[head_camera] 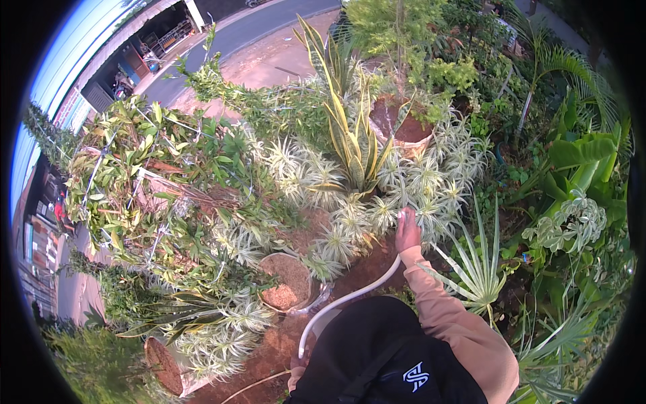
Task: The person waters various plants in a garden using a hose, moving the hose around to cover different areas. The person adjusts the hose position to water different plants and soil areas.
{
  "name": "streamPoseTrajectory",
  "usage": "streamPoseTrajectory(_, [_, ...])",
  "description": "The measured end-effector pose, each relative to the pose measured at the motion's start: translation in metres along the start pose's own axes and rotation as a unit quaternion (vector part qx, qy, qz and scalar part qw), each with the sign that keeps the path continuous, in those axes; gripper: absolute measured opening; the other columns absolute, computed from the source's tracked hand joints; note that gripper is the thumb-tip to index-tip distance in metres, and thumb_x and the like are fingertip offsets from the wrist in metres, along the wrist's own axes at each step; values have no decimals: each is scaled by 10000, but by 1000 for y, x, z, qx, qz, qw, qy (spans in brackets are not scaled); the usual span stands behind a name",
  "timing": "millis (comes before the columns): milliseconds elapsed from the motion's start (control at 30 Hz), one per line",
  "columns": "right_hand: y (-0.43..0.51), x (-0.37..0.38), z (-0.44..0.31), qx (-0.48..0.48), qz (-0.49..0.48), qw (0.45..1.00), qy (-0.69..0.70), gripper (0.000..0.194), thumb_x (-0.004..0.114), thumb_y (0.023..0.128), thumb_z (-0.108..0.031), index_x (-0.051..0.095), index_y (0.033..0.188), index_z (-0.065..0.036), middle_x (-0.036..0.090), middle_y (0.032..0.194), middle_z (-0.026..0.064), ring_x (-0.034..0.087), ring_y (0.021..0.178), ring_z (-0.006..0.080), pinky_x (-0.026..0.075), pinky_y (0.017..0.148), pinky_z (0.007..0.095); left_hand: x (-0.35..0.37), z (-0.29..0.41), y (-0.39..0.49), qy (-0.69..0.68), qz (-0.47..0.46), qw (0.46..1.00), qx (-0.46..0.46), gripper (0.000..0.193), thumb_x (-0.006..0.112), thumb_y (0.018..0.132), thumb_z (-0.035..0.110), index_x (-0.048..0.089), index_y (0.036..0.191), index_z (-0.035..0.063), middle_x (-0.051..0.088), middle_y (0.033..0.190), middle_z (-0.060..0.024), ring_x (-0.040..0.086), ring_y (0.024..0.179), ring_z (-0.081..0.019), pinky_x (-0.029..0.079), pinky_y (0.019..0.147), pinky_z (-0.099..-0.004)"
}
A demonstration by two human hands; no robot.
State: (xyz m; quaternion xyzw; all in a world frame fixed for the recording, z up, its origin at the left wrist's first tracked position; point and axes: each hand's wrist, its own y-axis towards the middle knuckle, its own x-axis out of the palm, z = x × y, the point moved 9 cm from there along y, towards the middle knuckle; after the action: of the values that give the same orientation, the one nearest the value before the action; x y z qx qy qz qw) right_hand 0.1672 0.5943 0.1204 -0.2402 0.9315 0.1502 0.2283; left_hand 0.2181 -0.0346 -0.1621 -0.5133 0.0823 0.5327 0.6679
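A white hose (348,299) curves in front of my body from low left up to the right. My right hand (408,231), reaching forward in an orange-tan sleeve, is closed around its upper end. Faint streaks of water run from there towards a large pot (404,147) with soil and a feathery green shrub. My left hand (299,361) is at the hose's lower end, gripping it, and is partly hidden by my black garment (373,348). White-striped spider-like plants (421,174) and a yellow-edged snake plant (356,151) grow just beyond my right hand.
A round pot (285,283) of brown material stands left of the hose, and a tilted pot (164,366) lower left. Bundled leafy branches (166,187) are tied with cords. Fan palm leaves (477,272) crowd my right arm. A thin tube (255,386) crosses the soil. Beyond lies a road (252,38).
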Motion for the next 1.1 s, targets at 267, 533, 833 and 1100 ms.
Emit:
streamPoseTrajectory(267, [18, -50, -78, -104, 94, 989, 54, 215, 427, 954, -172, 424, 1140, -63, 561, 712, 171, 563, 566, 334, 417, 543, 396, -4, 37, -14, -6, 18, 1000, -17, 751, 571, 698, 708, 679, 897, -8, 649, 789, -246, 642, 837, -405, 475, 719, -479])
streamPoseTrajectory(533, [21, -62, -104, -122, 125, 977, 125, 212, 438, 934, -104, 416, 1134, -37, 538, 745, 134, 536, 569, 220, 417, 550, 329, -18, 91, -23, 63, -18, 996, -60, 784, 580, 700, 683, 652, 904, -71, 624, 838, -314, 607, 905, -455, 469, 741, -497])
streamPoseTrajectory(833, [17, -58, -99, -103, 118, 973, 168, 176, 433, 952, -130, 410, 1097, -32, 491, 684, 66, 474, 540, 139, 393, 528, 301, -24, 90, -29, 61, -19, 995, -79, 760, 602, 692, 670, 662, 893, -60, 631, 843, -304, 626, 896, -428, 476, 730, -485])
streamPoseTrajectory(1100, [19, -86, -130, -160, 153, 955, 200, 173, 407, 962, -141, 406, 1104, -42, 451, 626, 24, 431, 491, 91, 345, 478, 249, -10, 101, -22, 59, -14, 998, -19, 659, 608, 690, 665, 702, 921, 56, 659, 851, -239, 641, 891, -387, 484, 742, -463])
